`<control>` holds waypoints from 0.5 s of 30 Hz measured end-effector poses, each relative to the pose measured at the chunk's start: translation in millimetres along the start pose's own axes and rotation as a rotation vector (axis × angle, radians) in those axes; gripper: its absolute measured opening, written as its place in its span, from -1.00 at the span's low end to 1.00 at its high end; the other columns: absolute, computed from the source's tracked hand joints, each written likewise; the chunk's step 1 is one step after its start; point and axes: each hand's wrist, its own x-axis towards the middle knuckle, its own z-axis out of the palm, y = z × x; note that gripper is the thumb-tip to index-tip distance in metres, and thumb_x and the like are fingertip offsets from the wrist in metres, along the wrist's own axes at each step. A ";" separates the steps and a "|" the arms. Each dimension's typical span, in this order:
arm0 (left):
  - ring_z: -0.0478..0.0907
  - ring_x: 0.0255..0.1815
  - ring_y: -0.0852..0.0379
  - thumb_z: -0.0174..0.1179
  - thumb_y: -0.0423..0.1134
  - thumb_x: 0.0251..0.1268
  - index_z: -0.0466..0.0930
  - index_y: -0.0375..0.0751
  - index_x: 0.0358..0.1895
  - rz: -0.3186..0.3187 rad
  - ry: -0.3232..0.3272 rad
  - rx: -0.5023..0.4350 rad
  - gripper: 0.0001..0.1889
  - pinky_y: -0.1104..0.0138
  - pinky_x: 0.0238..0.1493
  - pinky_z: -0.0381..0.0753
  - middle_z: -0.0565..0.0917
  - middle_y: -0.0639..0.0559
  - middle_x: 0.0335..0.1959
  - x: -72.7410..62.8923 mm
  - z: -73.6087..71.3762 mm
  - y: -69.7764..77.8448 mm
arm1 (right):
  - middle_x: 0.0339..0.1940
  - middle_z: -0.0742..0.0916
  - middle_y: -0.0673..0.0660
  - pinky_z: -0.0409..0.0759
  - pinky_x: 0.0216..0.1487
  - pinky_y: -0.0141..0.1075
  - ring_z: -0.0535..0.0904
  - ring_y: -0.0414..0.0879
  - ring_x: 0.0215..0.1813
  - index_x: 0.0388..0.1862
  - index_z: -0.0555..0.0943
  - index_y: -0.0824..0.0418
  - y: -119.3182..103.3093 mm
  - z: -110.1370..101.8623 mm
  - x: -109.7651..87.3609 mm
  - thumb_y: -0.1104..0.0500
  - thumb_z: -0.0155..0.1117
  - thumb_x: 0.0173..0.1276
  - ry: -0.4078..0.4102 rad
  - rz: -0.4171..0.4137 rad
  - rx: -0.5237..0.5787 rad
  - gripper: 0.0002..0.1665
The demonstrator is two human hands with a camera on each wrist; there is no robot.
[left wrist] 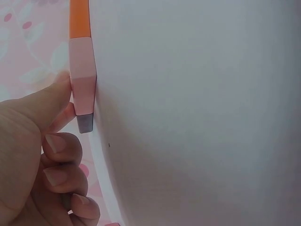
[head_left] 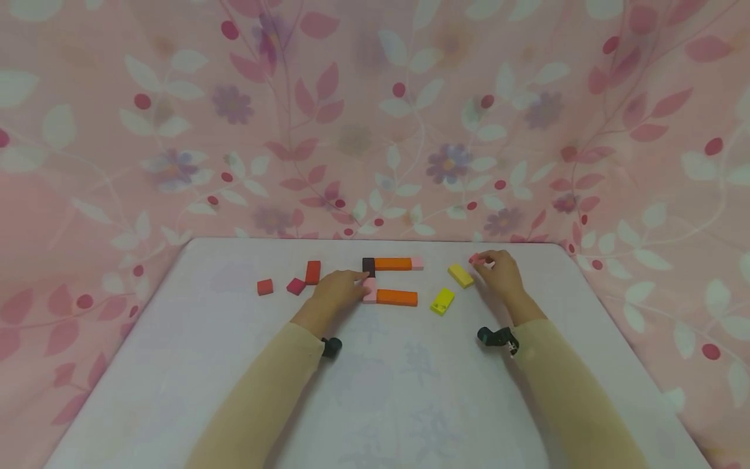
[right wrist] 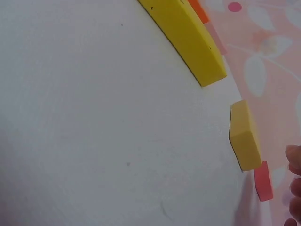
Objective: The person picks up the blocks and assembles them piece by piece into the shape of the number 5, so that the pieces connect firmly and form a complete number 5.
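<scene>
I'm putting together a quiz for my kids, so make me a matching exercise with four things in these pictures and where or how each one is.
Things
1. Black block
2. Two orange blocks
3. Two yellow blocks
4. Left hand

Where or how
A. Lying between the orange ones and the right hand
B. Touching a pink block with its thumb
C. At the left end of the farther orange one
D. Roughly parallel to each other

Right pairs: 1-C, 2-D, 3-A, 4-B
</scene>
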 end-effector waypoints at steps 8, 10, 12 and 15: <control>0.35 0.41 -0.12 0.14 0.13 0.45 0.37 0.25 0.47 -0.011 0.000 -0.024 -0.45 -0.04 0.39 0.33 0.48 -0.06 0.40 -1.8 3.2 -2.3 | 0.10 0.51 0.39 0.42 0.18 0.10 0.41 0.25 0.09 0.22 0.54 0.36 3.5 2.8 5.1 0.04 0.19 0.51 -0.046 0.179 0.071 -0.51; 0.36 0.41 -0.12 0.14 0.12 0.45 0.37 0.25 0.47 -0.005 0.004 -0.020 -0.45 -0.03 0.39 0.33 0.48 -0.06 0.40 -1.9 3.6 -2.8 | 0.12 0.50 0.38 0.42 0.20 0.10 0.40 0.25 0.11 0.25 0.52 0.35 5.8 3.7 6.5 0.04 0.16 0.51 -0.056 0.214 0.089 -0.50; 0.36 0.41 -0.12 0.14 0.12 0.46 0.37 0.24 0.47 0.002 0.009 -0.014 -0.45 -0.03 0.39 0.34 0.49 -0.06 0.39 -1.9 3.4 -2.6 | 0.14 0.49 0.38 0.41 0.21 0.11 0.40 0.25 0.12 0.28 0.50 0.35 8.3 4.3 8.1 0.04 0.14 0.52 -0.061 0.230 0.102 -0.49; 0.36 0.41 -0.13 0.14 0.11 0.46 0.37 0.24 0.47 0.005 0.015 -0.022 -0.45 -0.02 0.38 0.34 0.49 -0.06 0.39 -2.9 2.6 -2.2 | 0.15 0.49 0.40 0.40 0.23 0.13 0.40 0.27 0.13 0.32 0.46 0.36 12.3 5.5 11.1 0.03 0.12 0.51 -0.065 0.225 0.098 -0.45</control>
